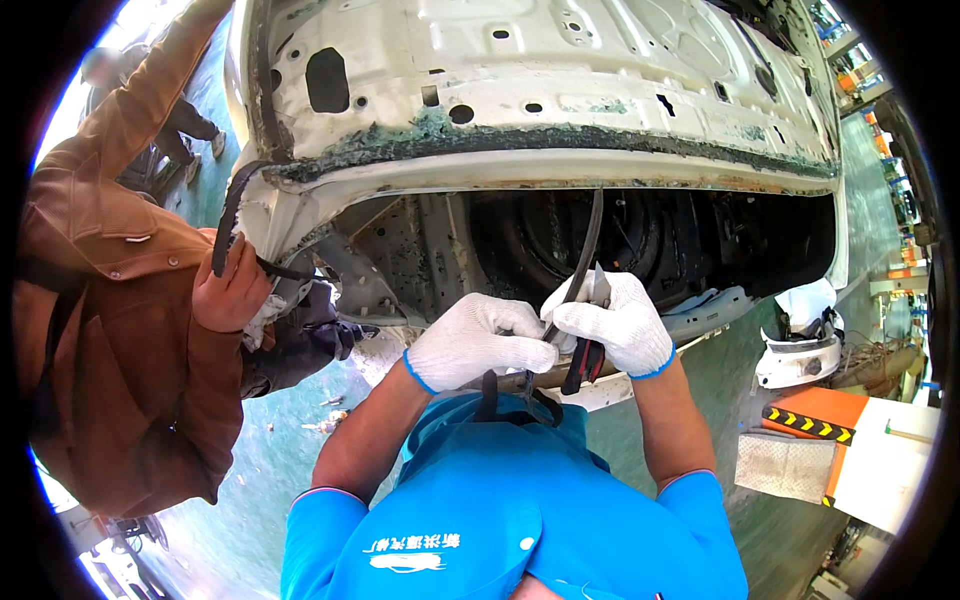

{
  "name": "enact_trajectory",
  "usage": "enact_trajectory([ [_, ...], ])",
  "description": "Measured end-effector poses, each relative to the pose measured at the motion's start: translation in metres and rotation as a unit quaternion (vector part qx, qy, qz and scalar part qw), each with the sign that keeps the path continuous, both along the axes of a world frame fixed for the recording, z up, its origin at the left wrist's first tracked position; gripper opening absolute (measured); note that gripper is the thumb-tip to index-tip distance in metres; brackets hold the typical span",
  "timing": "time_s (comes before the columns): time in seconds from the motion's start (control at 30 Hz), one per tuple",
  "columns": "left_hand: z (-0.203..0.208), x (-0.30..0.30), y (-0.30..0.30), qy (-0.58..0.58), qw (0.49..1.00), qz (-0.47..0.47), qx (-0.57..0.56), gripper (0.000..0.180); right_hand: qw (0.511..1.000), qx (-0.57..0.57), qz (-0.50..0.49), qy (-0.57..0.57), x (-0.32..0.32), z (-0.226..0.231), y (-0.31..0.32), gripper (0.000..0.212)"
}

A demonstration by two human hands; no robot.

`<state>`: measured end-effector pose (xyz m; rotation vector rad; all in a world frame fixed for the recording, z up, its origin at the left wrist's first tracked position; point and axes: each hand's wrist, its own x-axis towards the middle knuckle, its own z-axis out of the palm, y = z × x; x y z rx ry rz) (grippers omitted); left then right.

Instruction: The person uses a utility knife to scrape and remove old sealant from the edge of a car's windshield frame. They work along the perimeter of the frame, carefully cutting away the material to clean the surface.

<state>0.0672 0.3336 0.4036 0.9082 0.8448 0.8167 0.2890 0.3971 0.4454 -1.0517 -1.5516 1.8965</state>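
The left hand [480, 343] and right hand [625, 325] wear white gloves [450, 352] of matt, ribbed knitted cloth. The long, curved black strip [589, 245] looks like matt rubber or soft plastic. The black-and-red tool handle [583, 367] appears to be smooth plastic; the narrow, pointed grey blade [600, 287] looks like metal.

The white, pressed car body panel [540, 65] is painted metal, smooth with a soft sheen, while the dark and greenish residue [410, 138] along its edge is rough and flaky. The bright blue short-sleeved shirt [460, 490] is smooth cloth, the co-worker's brown long-sleeved jacket [120, 290] matt cloth. The green floor [265, 470] looks smooth and faintly glossy.
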Motion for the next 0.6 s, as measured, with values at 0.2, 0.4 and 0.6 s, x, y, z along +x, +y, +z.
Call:
enact_trajectory([
  [0.2,0.010,0.001,-0.001,0.065,0.997,0.018,0.030,0.021,1.000,0.010,-0.028,0.007,0.001,-0.005,-0.002,0.023],
  [0.4,0.001,0.014,-0.004,0.206,0.948,0.116,0.211,0.019,0.992,0.086,-0.077,-0.061,-0.006,-0.001,-0.006,0.024],
  [0.6,-0.007,0.033,-0.006,0.372,0.820,0.218,0.377,0.015,0.984,0.109,-0.131,-0.048,-0.012,-0.002,-0.013,0.024],
])
